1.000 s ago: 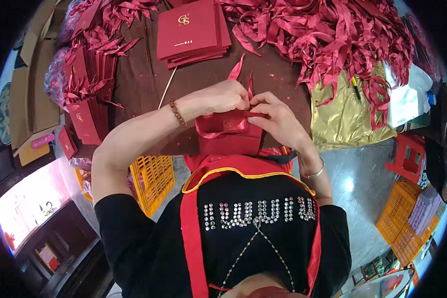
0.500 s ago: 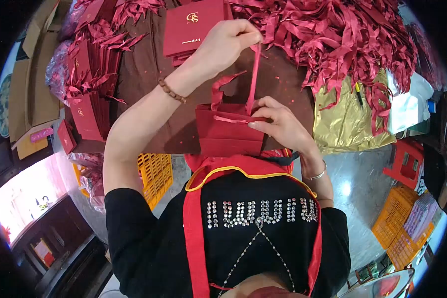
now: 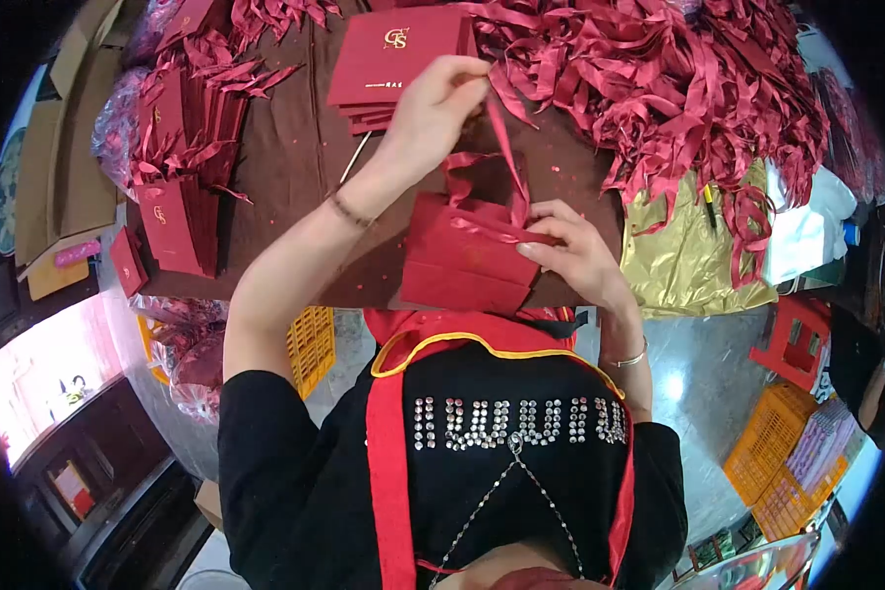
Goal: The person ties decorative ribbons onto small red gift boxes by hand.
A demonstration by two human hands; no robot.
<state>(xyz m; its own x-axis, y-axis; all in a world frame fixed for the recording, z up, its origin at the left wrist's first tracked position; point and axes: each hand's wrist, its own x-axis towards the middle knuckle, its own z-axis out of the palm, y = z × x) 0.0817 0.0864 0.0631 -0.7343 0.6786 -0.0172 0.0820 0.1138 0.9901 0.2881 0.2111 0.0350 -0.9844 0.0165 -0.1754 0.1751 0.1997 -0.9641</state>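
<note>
**Status of work.** The red paper gift bag (image 3: 462, 261) lies tilted on the brown table cloth (image 3: 295, 167), at the near edge, directly in front of you. One ribbon loop (image 3: 457, 172) already stands up from the bag's top edge, so that handle appears fitted. A second ribbon strand (image 3: 506, 147) rises taut from the bag mouth – this one looks threaded but not yet secured. Whether its knot is made cannot be told, as the right hand covers the hole.

**Fingers.**
- Your left hand (image 3: 433, 108) is raised above the bag, thumb and forefinger closed together on the free end of the strand.
- Your right hand (image 3: 575, 251) rests on the bag's top right corner, fingertips pressed on the edge where the strand enters – the other fingers are loosely curled.

**Surroundings.** A stack of flat bags (image 3: 393, 59) with gold logos lies just beyond the left hand. A large pile of loose ribbons (image 3: 678, 88) fills the far right of the table. Bags with ribbons fitted (image 3: 182, 197) stand in rows on the left. A gold foil sheet (image 3: 688, 256) lies to the right.
</note>
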